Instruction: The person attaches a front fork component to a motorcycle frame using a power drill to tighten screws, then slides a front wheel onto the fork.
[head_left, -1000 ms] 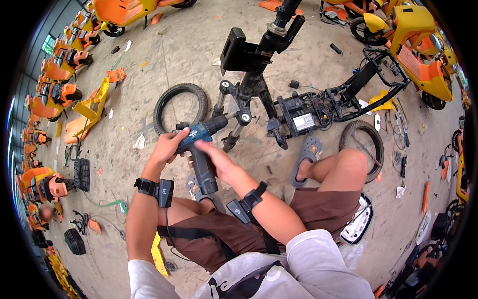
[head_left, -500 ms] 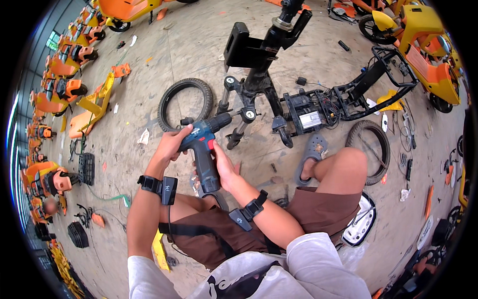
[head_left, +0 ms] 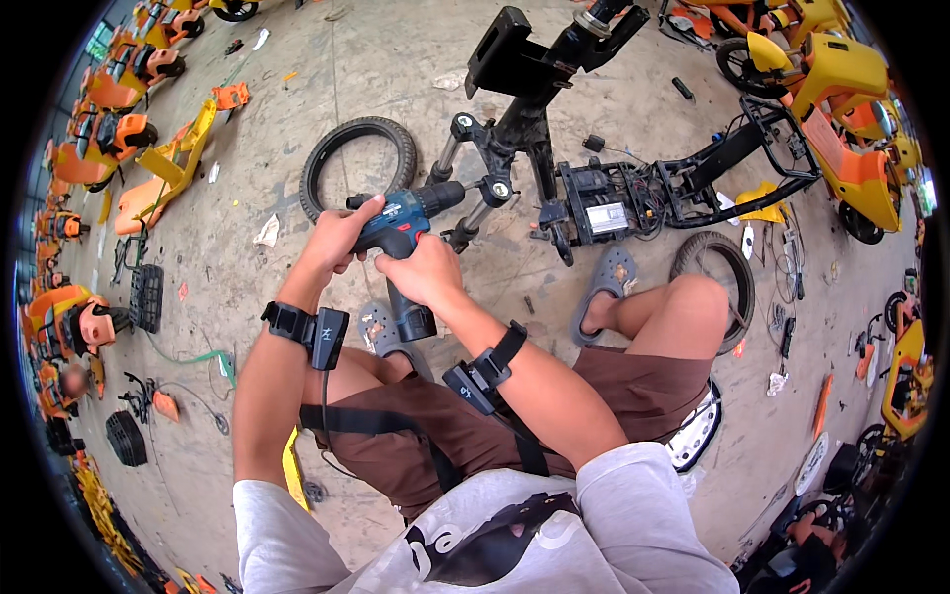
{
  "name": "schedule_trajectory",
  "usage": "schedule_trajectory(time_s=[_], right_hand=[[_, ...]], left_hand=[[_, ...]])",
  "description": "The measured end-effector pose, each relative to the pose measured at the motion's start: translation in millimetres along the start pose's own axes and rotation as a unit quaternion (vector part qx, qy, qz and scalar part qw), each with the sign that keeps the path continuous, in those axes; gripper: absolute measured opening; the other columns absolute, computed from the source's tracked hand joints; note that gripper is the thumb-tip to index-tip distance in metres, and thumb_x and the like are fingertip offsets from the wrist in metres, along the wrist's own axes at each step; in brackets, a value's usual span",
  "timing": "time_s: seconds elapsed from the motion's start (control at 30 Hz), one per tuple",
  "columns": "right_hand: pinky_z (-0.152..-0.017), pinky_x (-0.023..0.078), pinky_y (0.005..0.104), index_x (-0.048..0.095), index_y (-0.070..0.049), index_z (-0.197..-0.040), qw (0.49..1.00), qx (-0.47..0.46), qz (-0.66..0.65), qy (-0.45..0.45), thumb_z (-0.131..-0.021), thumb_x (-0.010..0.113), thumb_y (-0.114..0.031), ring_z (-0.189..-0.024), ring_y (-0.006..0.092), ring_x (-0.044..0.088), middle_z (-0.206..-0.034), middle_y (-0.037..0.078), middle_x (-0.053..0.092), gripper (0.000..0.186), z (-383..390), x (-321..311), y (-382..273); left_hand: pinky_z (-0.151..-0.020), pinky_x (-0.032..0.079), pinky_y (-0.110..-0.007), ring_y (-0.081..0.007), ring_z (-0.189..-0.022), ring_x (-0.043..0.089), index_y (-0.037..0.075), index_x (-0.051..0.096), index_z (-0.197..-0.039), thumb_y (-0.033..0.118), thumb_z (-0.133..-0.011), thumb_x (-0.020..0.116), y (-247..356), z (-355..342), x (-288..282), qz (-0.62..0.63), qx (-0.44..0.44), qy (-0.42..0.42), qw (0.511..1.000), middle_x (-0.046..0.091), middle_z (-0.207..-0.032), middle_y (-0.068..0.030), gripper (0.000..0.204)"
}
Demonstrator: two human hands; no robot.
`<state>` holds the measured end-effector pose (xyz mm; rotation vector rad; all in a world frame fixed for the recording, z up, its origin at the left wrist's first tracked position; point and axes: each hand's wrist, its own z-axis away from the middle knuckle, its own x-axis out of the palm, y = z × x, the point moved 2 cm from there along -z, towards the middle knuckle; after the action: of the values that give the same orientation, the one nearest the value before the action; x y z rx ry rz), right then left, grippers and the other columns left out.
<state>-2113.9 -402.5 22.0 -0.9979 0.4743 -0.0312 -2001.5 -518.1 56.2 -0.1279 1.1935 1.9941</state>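
Observation:
Both hands are on a blue and black cordless drill (head_left: pixel 404 210), held level with its chuck toward the black front fork (head_left: pixel 507 139) of a stripped scooter frame. My left hand (head_left: pixel 341 236) wraps the back of the drill's body. My right hand (head_left: pixel 426 269) is closed around the upper handle near the red trigger; the battery base shows below it. The bit reaches toward the clamp at the top of the nearer fork leg (head_left: pixel 496 187); whether it touches, I cannot tell. Behind the drill lies a loose black tyre (head_left: pixel 315 163).
The scooter's black chassis (head_left: pixel 693 203) with exposed wiring and a silver box (head_left: pixel 607 218) stretches right. Another tyre (head_left: pixel 732 259) lies beside my right knee. Yellow-orange body panels (head_left: pixel 168 183) lie at left. Rows of scooters (head_left: pixel 841 74) line both sides. A white-rimmed seat (head_left: pixel 696 436) is under me.
My right hand has moved up the handle and now covers its top near the trigger. The drill has tilted closer to level, and the whole view has shifted slightly.

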Motion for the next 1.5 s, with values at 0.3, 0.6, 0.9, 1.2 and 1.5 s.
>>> schedule_trajectory(time_s=[0.3, 0.6, 0.9, 1.2, 1.5], right_hand=[[-0.075, 0.054, 0.0405, 0.071, 0.002, -0.083, 0.999, -0.018, -0.033, 0.023, -0.065, 0.074, -0.037, -0.078, 0.0337, 0.069, -0.079, 0.019, 0.070, 0.043, 1.5, 1.0, 3.0], [-0.076, 0.054, 0.0392, 0.071, 0.001, -0.088, 1.000, -0.003, -0.004, 0.010, -0.066, 0.073, -0.039, -0.082, 0.0335, 0.069, -0.084, 0.020, 0.071, 0.046, -4.0, 1.3, 4.5], [-0.080, 0.053, 0.0384, 0.069, 0.001, -0.093, 0.998, 0.001, -0.065, 0.015, -0.066, 0.073, -0.034, -0.087, 0.0318, 0.069, -0.090, 0.017, 0.071, 0.044, -1.9, 2.2, 1.8], [-0.083, 0.052, 0.0394, 0.061, 0.003, -0.107, 0.996, 0.006, -0.081, -0.026, -0.063, 0.077, -0.037, -0.095, 0.0335, 0.068, -0.100, 0.020, 0.070, 0.062, -11.1, 6.9, 9.9], [-0.055, 0.056, 0.0342, 0.066, -0.002, -0.099, 0.854, 0.125, -0.454, -0.223, -0.079, 0.067, -0.020, -0.063, 0.0196, 0.069, -0.083, 0.010, 0.071, 0.027, -18.2, -30.8, -27.1]], left_hand=[[-0.032, 0.021, -0.025, -0.0083, -0.034, 0.037, 0.001, 0.065, -0.064, 0.060, -0.081, 0.067, 4.1, 4.6, 2.4, -0.009, 0.017, 0.011, 1.000, 0.051, -0.048, -0.0046, 0.062], [-0.031, 0.023, -0.025, -0.0084, -0.033, 0.038, 0.000, 0.066, -0.065, 0.060, -0.080, 0.068, 5.2, 1.9, 2.4, -0.011, 0.029, 0.010, 0.999, 0.051, -0.049, -0.0052, 0.062], [-0.031, 0.021, -0.024, -0.0074, -0.033, 0.036, 0.002, 0.064, -0.068, 0.058, -0.081, 0.069, 8.1, 0.7, 2.7, -0.020, 0.026, 0.019, 0.999, 0.051, -0.049, -0.0042, 0.057], [-0.032, 0.021, -0.024, -0.0070, -0.033, 0.036, 0.003, 0.063, -0.066, 0.058, -0.081, 0.069, 7.1, -1.3, 3.1, -0.026, 0.035, 0.031, 0.999, 0.051, -0.049, -0.0036, 0.057], [-0.031, 0.018, -0.022, -0.0062, -0.031, 0.027, 0.013, 0.056, -0.073, 0.053, -0.089, 0.059, -3.0, -13.0, -0.8, 0.149, -0.066, -0.069, 0.984, 0.047, -0.052, -0.0021, 0.044]])
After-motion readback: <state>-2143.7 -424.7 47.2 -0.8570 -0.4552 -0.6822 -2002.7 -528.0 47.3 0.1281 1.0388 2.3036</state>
